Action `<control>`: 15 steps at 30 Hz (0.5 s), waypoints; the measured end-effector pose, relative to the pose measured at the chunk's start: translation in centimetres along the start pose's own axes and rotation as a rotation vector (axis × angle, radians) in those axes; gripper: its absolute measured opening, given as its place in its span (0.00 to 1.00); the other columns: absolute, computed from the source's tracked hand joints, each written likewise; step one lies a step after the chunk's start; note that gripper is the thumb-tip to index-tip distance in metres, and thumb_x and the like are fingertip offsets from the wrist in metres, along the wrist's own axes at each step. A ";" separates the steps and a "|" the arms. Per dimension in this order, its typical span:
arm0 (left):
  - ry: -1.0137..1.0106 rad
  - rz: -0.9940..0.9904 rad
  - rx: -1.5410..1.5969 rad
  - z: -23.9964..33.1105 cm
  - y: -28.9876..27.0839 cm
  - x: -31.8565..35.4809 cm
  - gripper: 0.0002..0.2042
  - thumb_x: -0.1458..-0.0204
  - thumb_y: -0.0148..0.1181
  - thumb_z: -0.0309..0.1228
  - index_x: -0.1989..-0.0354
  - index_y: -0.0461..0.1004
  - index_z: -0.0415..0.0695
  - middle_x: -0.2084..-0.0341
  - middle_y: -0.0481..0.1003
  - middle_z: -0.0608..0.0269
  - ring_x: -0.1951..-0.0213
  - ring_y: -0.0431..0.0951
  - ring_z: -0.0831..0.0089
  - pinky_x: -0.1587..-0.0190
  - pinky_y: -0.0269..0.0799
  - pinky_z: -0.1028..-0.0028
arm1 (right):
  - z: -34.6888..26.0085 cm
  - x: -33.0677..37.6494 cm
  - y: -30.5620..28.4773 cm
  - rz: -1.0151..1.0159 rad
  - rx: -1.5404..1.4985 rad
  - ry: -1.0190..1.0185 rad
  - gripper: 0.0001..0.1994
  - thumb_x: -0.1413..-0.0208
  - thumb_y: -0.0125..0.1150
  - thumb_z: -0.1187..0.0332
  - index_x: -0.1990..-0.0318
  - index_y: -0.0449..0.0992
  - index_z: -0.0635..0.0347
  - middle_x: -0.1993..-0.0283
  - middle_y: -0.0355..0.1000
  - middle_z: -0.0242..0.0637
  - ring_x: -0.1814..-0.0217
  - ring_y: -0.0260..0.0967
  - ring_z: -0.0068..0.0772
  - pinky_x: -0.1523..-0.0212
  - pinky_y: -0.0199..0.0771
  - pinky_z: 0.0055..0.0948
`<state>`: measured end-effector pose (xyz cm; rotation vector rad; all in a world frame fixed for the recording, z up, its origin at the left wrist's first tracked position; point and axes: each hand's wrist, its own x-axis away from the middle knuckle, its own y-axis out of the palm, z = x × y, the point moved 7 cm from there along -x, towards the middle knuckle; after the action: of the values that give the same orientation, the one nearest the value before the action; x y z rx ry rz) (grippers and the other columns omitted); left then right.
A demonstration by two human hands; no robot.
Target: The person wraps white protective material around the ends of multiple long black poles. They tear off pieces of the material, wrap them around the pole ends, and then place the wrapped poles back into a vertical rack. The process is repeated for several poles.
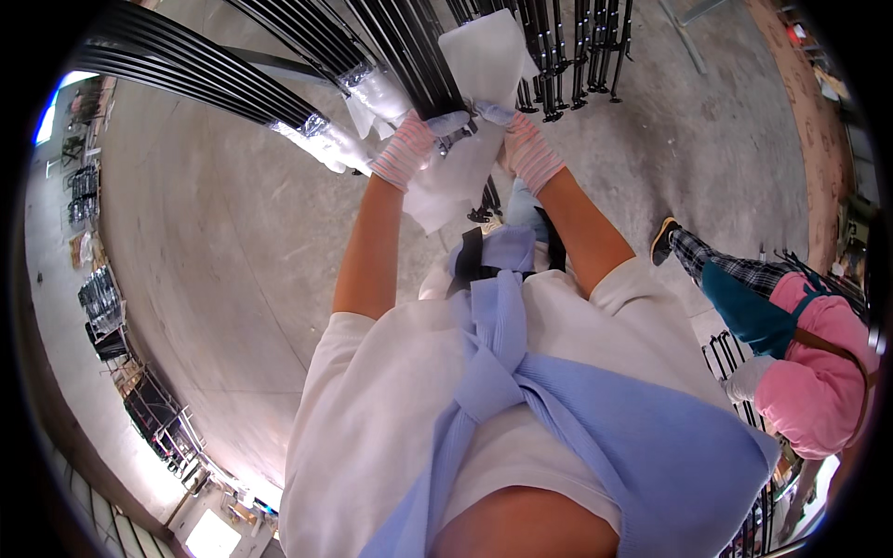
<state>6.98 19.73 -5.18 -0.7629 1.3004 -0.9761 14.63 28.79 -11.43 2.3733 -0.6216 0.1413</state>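
White plastic wrapping [465, 158] hangs between both gloved hands at the top middle of the head view, draped over the end of a bundle of black metal rods [419, 46] that runs up and away toward the upper edge. The left hand [409, 149], in a pink-and-white striped knit glove, is clenched on the lower left part of the sheet, its fingers curled round the plastic and the rod ends beneath it. The right hand [526, 149], in a matching glove, is closed on the sheet's right edge, pinching it against the bundle; the fingertips of both hands sit close together, with a small dark rod end showing between them. The upper flap of the sheet rises above the hands and lies flat on the rods. To the left, two more rod bundles [214, 79] fan out over the concrete floor [233, 260], each with its end already sheathed in clear plastic bound by silvery tape [312, 126]. More black frames [577, 56] stand on the floor just behind the hands. At the right edge, another person in a pink top [819, 372], teal apron and checked trousers bends over a further set of black rods [726, 358]. Stacked dark racks [102, 298] line the far left wall.
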 end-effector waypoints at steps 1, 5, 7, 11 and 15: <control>0.006 0.020 0.031 0.3 -0.5 -0.5 0.33 0.63 0.44 0.28 0.42 0.46 0.56 0.83 0.66 0.68 0.83 0.64 0.77 0.76 0.61 0.78 | 0.3 -0.2 -0.5 0.017 0.002 0.009 0.24 0.59 0.57 0.59 0.53 0.62 0.56 0.58 0.64 0.35 0.54 0.60 0.33 0.53 0.60 0.32; -0.172 -0.382 -0.160 -1.6 2.4 1.5 0.26 0.60 0.43 0.26 0.46 0.54 0.54 0.73 0.69 0.68 0.73 0.68 0.77 0.67 0.62 0.77 | 2.3 -0.8 -2.5 0.160 -0.086 0.035 0.23 0.60 0.58 0.61 0.54 0.63 0.57 0.57 0.65 0.36 0.55 0.61 0.34 0.53 0.61 0.32; -0.230 -0.537 -0.258 -2.3 3.2 2.5 0.24 0.58 0.42 0.26 0.48 0.58 0.52 0.68 0.71 0.68 0.69 0.70 0.78 0.63 0.62 0.77 | 3.7 -1.0 -4.0 0.276 -0.184 0.064 0.23 0.61 0.58 0.62 0.54 0.63 0.57 0.57 0.65 0.36 0.55 0.62 0.34 0.53 0.61 0.33; -0.065 -0.205 -0.207 -0.2 0.0 1.3 0.20 0.58 0.41 0.27 0.51 0.60 0.44 0.64 0.70 0.69 0.69 0.69 0.80 0.66 0.63 0.82 | 3.6 1.2 -2.3 0.491 -0.423 0.248 0.21 0.58 0.58 0.59 0.56 0.64 0.57 0.60 0.67 0.36 0.58 0.64 0.35 0.56 0.64 0.35; 0.023 0.072 -0.081 1.8 -4.1 0.3 0.19 0.58 0.41 0.28 0.55 0.61 0.38 0.68 0.70 0.69 0.73 0.68 0.82 0.71 0.62 0.85 | 1.4 2.4 -0.2 0.438 -0.586 0.184 0.18 0.55 0.54 0.57 0.60 0.66 0.59 0.65 0.68 0.37 0.64 0.66 0.34 0.60 0.66 0.30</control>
<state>8.10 17.60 -1.42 -0.7629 1.3850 -0.8811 16.74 27.09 -12.04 1.6205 -0.9377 0.3167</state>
